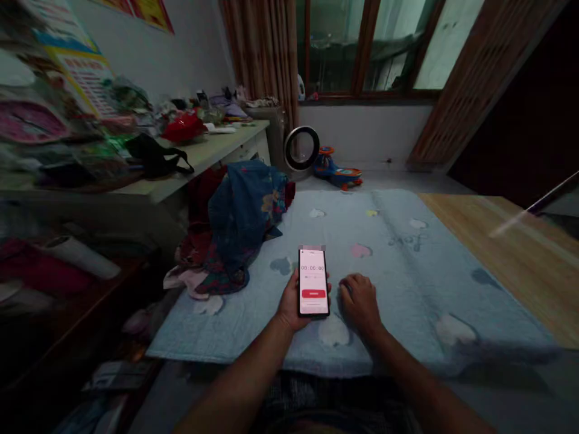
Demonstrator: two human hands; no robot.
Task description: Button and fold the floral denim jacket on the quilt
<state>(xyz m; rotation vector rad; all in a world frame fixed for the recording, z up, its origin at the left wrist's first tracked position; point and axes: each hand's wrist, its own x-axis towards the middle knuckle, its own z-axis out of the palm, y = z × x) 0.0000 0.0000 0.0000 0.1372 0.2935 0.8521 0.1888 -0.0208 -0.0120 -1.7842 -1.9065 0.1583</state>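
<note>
My left hand (pixel 292 304) is closed around a smartphone (pixel 313 281), holding it upright above a light blue blanket (pixel 407 271). The phone's lit screen shows a zeroed timer and a red button. My right hand (pixel 359 301) rests just right of the phone, fingers loosely curled with knuckles up, and nothing shows in it. Both forearms reach in from the bottom of the view.
A heap of blue and red clothes (pixel 235 223) lies at the blanket's left edge. A cluttered white desk (pixel 199 154) stands at the left. A round fan (pixel 301 147) and a toy car (pixel 337 169) sit on the floor by the window. Bare wood (pixel 511 253) shows at the right.
</note>
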